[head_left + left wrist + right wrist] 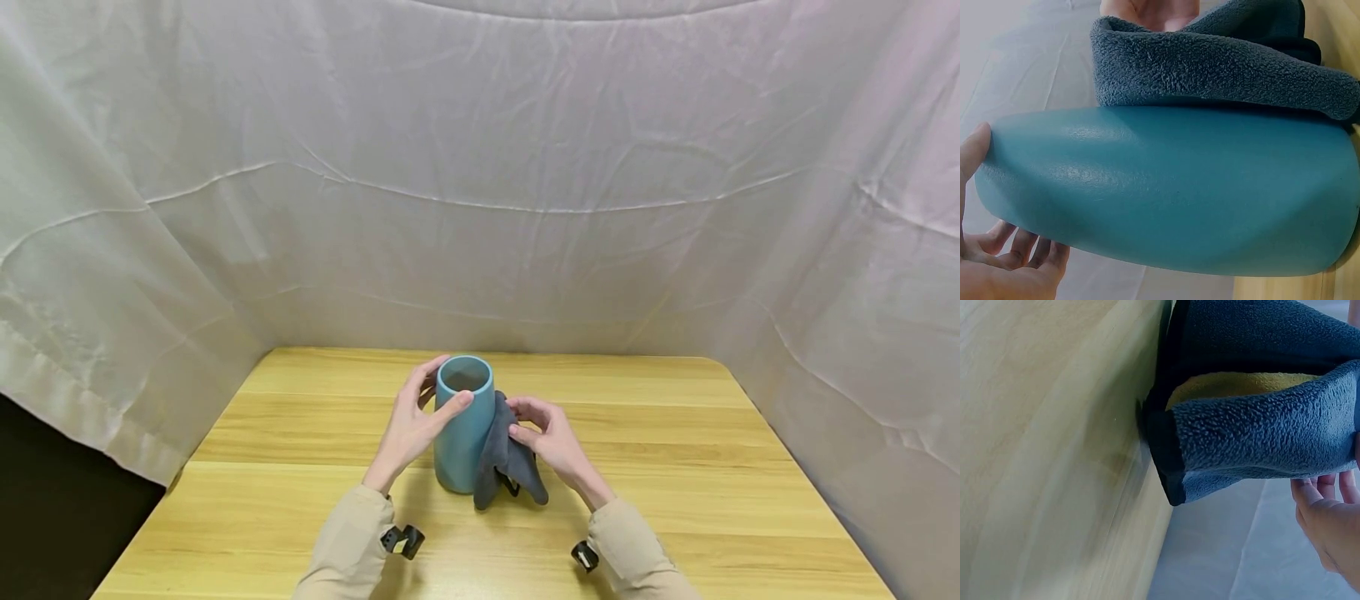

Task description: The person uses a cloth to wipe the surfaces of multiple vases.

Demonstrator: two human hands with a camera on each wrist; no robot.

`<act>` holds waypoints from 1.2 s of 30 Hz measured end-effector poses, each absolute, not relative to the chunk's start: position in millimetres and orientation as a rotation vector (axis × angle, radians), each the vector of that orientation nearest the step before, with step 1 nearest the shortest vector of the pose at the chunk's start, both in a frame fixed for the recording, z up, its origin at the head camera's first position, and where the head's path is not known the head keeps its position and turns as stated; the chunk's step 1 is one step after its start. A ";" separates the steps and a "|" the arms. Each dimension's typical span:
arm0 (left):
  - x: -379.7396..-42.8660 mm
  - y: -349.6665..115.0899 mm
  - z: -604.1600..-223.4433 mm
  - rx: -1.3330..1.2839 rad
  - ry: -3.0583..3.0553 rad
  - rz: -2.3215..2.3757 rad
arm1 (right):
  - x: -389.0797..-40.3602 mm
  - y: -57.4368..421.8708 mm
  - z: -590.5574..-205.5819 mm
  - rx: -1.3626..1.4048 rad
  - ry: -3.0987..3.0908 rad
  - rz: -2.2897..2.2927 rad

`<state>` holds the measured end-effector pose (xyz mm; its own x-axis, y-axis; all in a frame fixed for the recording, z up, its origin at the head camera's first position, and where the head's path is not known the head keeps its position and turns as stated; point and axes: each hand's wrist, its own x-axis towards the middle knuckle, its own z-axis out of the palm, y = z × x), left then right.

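A tall blue vase (461, 450) stands upright on the wooden table, its round mouth facing up. My left hand (411, 421) holds it near the rim, thumb on the near side and fingers round the far left side. On the vase's right side, my right hand (555, 442) grips a dark grey cloth (502, 458) that lies against the wall of the vase. The cloth (1210, 69) looks fluffy and folded in the left wrist view. In the right wrist view a yellowish inner side shows between the folds of the cloth (1266, 431), which has a black edging.
The wooden table (675, 467) extends around the vase on all sides. A pale fabric curtain (525, 267) hangs behind the table and along both sides. A dark area (60, 500) shows below the curtain at the left.
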<state>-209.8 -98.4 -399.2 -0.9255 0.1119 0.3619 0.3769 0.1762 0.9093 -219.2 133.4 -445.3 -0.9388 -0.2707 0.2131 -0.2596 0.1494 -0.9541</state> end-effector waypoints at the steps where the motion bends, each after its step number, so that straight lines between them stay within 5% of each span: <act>1: -209.8 -98.2 -399.2 -0.478 -2.235 -1.831 | -219.3 133.5 -445.6 -0.553 2.377 -1.969; 36: -216.3 -111.7 -396.7 -0.661 -2.246 -2.012 | -219.3 133.1 -450.2 -0.543 2.329 -1.987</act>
